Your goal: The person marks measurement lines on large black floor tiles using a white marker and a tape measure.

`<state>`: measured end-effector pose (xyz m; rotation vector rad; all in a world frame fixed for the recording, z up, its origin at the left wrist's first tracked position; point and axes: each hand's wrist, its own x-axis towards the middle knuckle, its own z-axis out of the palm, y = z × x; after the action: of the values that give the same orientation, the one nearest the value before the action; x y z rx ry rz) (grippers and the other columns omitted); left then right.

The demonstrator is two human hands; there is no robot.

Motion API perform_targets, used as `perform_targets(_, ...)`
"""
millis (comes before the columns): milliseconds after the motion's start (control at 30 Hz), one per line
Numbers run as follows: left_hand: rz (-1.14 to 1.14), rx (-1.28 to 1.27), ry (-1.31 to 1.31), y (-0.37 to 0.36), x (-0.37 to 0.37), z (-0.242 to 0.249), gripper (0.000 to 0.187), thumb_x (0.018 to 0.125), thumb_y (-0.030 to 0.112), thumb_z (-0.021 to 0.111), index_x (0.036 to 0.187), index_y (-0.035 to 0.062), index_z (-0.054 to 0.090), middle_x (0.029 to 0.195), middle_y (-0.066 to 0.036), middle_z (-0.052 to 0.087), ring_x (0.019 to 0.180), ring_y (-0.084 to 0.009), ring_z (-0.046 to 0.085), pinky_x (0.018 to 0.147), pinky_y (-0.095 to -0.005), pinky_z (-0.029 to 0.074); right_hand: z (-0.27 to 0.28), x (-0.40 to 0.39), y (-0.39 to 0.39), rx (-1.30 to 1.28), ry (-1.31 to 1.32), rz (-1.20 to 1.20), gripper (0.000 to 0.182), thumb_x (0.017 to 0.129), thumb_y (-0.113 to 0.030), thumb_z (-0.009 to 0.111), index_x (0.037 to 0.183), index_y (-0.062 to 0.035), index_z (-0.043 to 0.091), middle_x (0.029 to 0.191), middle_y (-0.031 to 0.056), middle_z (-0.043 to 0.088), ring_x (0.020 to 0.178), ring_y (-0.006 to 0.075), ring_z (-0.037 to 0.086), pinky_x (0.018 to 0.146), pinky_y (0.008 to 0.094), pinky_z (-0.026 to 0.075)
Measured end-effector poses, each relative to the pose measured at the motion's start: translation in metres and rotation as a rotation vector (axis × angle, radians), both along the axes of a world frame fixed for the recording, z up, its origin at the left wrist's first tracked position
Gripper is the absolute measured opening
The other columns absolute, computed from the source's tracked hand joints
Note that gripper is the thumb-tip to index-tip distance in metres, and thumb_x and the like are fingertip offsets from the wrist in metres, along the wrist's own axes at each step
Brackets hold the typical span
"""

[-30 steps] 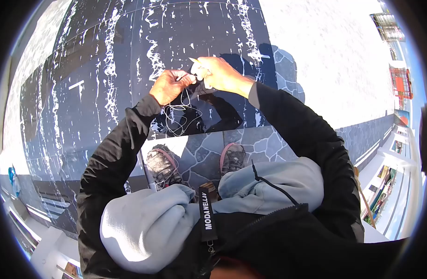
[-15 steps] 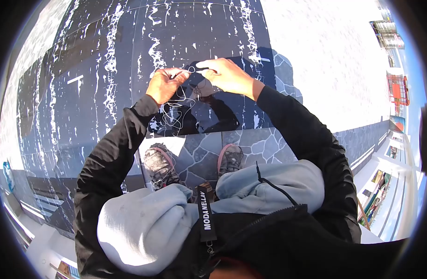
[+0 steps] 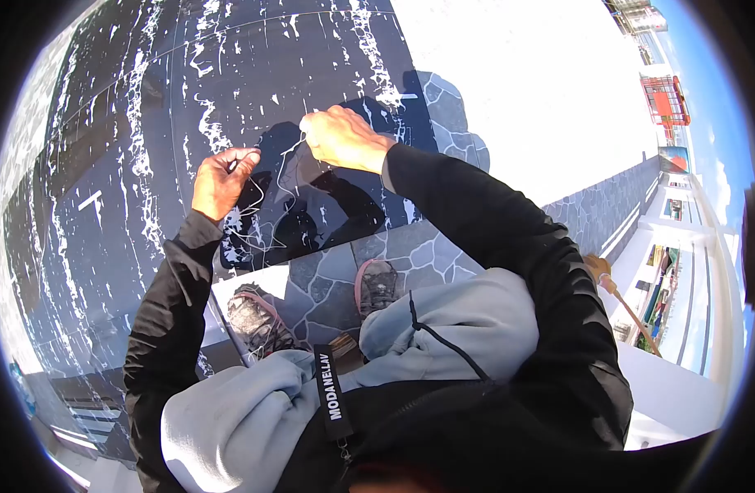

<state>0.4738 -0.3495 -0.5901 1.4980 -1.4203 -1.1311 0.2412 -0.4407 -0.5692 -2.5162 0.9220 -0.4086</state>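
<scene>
A thin white string hangs in loose loops between my hands, over a glossy dark panel streaked with white. My left hand is closed, thumb against the bent forefinger, with a strand of the string running down from it. Farther right and slightly higher, my right hand pinches another part of the string at its fingertips. The two hands are apart, both above the panel's near end. Where the string's tangle lies against the white streaks, its ends cannot be made out.
Grey stone-patterned paving lies under my shoes, at the panel's near edge. Bright sunlit ground extends to the right. Beyond it stands a red metal frame. A wooden-handled tool is at the right, behind my arm.
My hands have moved apart from nearly touching, and the string now spans a wider gap between them. The view has shifted, so the panel and my shoes appear farther left.
</scene>
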Motion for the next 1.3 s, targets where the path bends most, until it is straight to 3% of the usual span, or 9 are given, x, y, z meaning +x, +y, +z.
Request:
perform_targets(33,0.017,0.041,-0.077,0.0,0.012,0.003,0.028,0.086,0.026,0.061,0.092,-0.0011,0.065,0.073,0.001,0.059,0.068,-0.006,0.049,0.062,-0.0217,0.041,0.009,-0.009,-0.005,0.076,0.101,-0.059,0.01,0.068,-0.011,0.06,0.073,-0.0031,0.057,0.066,0.0172,0.06,0.066,0.0366,0.06,0.062,0.0437,0.049)
perform_targets(167,0.138,0.052,-0.096,-0.004,0.074,-0.019,0.03,0.083,0.03,0.065,0.085,-0.0001,0.064,0.069,0.003,0.056,0.065,-0.0056,0.046,0.06,-0.0217,0.038,-0.022,-0.062,-0.06,-0.2,0.376,-0.179,0.016,0.072,-0.018,0.056,0.078,-0.0035,0.059,0.074,0.0169,0.062,0.073,0.0351,0.061,0.067,0.0421,0.049)
perform_targets(300,0.172,0.062,-0.201,-0.006,0.135,-0.028,0.031,0.083,0.031,0.064,0.089,-0.0002,0.065,0.073,0.003,0.058,0.068,-0.0049,0.046,0.065,-0.0215,0.037,-0.025,-0.118,-0.11,-0.035,0.65,-0.517,0.02,0.073,-0.014,0.051,0.08,-0.0004,0.064,0.085,0.02,0.064,0.085,0.0358,0.061,0.075,0.0411,0.049)
perform_targets(500,0.217,0.099,-0.272,-0.002,0.24,-0.049,0.035,0.082,0.034,0.065,0.09,-0.0003,0.064,0.073,0.005,0.054,0.069,-0.0047,0.045,0.066,-0.0198,0.037,-0.028,-0.18,-0.132,0.085,0.682,-0.648,0.026,0.079,-0.02,0.047,0.085,-0.0038,0.066,0.092,0.0224,0.062,0.091,0.0391,0.058,0.081,0.0436,0.045)
perform_targets(800,0.322,0.149,-0.684,0.028,0.411,-0.084,0.037,0.083,0.038,0.062,0.096,0.0036,0.065,0.079,-0.003,0.061,0.074,-0.009,0.052,0.07,-0.025,0.041,-0.056,-0.199,-0.15,-0.029,0.746,-0.367,0.029,0.078,-0.023,0.045,0.087,-0.0051,0.067,0.088,0.0181,0.064,0.085,0.0369,0.059,0.08,0.0422,0.046)
perform_targets(1067,0.287,0.202,-0.867,0.03,0.439,-0.092,0.034,0.083,0.039,0.06,0.098,0.0083,0.064,0.084,-0.008,0.064,0.08,-0.0176,0.058,0.074,-0.0309,0.044,-0.058,-0.155,-0.145,0.267,0.611,-0.483,0.029,0.079,-0.018,0.044,0.091,-0.0066,0.069,0.067,0.0111,0.063,0.048,0.021,0.058,0.053,0.0308,0.051)
perform_targets(1200,0.285,0.179,-0.865,0.026,0.453,-0.101,0.037,0.084,0.037,0.059,0.103,0.0057,0.062,0.091,-0.01,0.065,0.086,-0.0187,0.059,0.078,-0.0307,0.044,-0.054,-0.142,-0.14,0.283,0.799,-0.423,0.029,0.081,-0.016,0.04,0.087,-0.0091,0.068,0.086,0.0127,0.065,0.061,0.0281,0.064,0.065,0.0342,0.054)
perform_targets(1267,0.288,0.236,-0.873,0.025,0.452,-0.096,0.042,0.085,0.038,0.058,0.108,0.003,0.061,0.099,-0.014,0.064,0.094,-0.022,0.06,0.083,-0.0309,0.043,-0.053,-0.142,-0.137,0.34,0.591,-0.522,0.029,0.08,-0.018,0.045,0.091,-0.0065,0.069,0.062,0.0104,0.06,0.048,0.0225,0.058,0.052,0.0321,0.051)
perform_targets(1300,0.286,0.24,-0.871,0.026,0.456,-0.101,0.042,0.085,0.038,0.058,0.108,0.003,0.061,0.099,-0.014,0.064,0.094,-0.022,0.06,0.083,-0.0309,0.043,-0.052,-0.14,-0.136,0.343,0.595,-0.521,0.029,0.08,-0.018,0.045,0.091,-0.0065,0.069,0.062,0.0104,0.06,0.048,0.0225,0.058,0.052,0.0321,0.051)
